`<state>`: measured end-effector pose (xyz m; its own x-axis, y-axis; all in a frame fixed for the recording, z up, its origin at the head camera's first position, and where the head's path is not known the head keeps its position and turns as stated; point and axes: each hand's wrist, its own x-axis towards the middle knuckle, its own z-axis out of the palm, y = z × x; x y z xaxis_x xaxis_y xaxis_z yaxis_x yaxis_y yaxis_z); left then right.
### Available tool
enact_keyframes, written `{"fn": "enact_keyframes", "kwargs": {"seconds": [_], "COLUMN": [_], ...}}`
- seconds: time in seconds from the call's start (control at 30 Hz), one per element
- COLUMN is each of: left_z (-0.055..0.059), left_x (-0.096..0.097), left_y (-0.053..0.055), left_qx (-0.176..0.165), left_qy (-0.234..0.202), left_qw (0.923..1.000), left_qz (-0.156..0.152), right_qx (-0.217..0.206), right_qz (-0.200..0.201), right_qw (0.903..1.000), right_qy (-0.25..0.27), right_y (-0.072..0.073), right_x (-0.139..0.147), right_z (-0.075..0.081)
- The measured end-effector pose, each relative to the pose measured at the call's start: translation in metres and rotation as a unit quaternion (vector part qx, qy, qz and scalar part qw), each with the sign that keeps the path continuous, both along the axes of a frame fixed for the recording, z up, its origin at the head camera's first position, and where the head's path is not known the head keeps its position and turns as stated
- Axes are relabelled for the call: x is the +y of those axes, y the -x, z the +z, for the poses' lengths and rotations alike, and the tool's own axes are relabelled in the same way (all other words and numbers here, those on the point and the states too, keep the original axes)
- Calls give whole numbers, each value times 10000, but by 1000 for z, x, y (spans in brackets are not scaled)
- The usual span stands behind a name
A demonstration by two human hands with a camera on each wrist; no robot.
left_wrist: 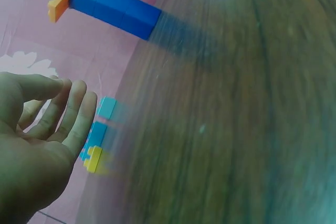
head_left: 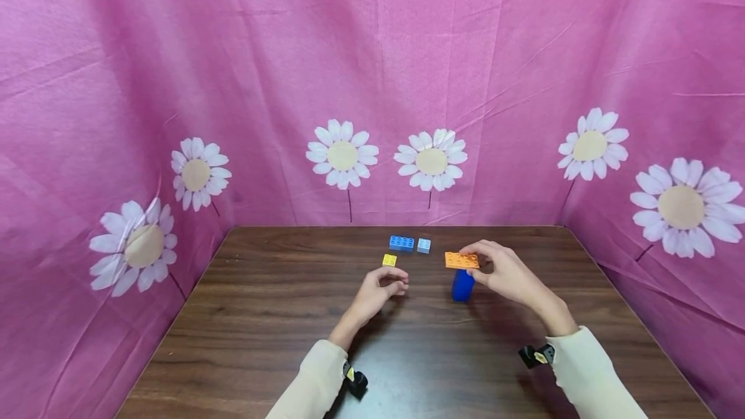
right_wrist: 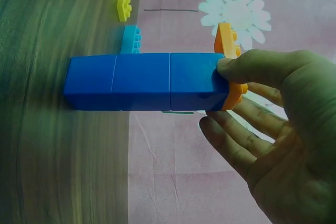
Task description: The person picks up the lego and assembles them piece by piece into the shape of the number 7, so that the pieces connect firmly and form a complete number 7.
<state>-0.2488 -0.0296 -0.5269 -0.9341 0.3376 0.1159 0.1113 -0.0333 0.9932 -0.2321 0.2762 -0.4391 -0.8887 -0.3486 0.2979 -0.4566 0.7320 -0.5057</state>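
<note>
A tower of blue toy building bricks [head_left: 462, 286] stands upright on the table, with an orange toy building brick [head_left: 462, 260] lying flat across its top. My right hand [head_left: 507, 275] pinches the orange brick at the top of the tower. In the right wrist view the thumb [right_wrist: 257, 69] lies where the orange brick meets the uppermost blue brick. To the left, my left hand [head_left: 375, 294] hovers over the table with loosely bent fingers and holds nothing. Just beyond it sits a small yellow brick [head_left: 389, 260].
A long blue brick [head_left: 401, 242] and a small light blue brick [head_left: 424, 246] lie side by side near the back of the wooden table [head_left: 244, 335]. A pink flowered curtain [head_left: 262, 83] hangs behind and at both sides.
</note>
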Motion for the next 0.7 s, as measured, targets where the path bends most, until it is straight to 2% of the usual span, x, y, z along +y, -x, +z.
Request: {"fn": "enact_keyframes", "kwargs": {"seconds": [0.17, 0.23, 0.33, 0.4, 0.47, 0.53, 0.6, 0.7], "left_z": [1, 2, 6, 9, 13, 17, 22, 26], "left_x": [-9, -13, -19, -23, -25, -27, -28, -29], "left_y": [4, 6, 13, 20, 30, 41, 50, 65], "left_qx": [13, -4, 62, 184, 402, 612, 847, 1329], "left_qy": [-30, 1, 88, 143, 285, 532, 994, 1948], "left_qw": [10000, 10000, 9997, 9989, 9968, 9935, 9876, 9683], "left_qz": [-6, 37, 222, 408, 629, 798, 874, 829], "right_qx": [170, 470, 1223, 1591, 1740, 1503, 1072, 406], "right_qz": [83, 69, 72, 124, 304, 478, 612, 597], "right_qw": [9998, 9989, 9921, 9859, 9821, 9852, 9906, 9968], "right_qy": [-5, 43, 275, 494, 656, 676, 598, 336], "right_y": [0, -2, -9, -16, -22, -25, -24, -16], "right_x": [-2, -4, -16, -30, -49, -68, -86, -108], "right_z": [2, 4, 9, 12, 12, 9, 1, -15]}}
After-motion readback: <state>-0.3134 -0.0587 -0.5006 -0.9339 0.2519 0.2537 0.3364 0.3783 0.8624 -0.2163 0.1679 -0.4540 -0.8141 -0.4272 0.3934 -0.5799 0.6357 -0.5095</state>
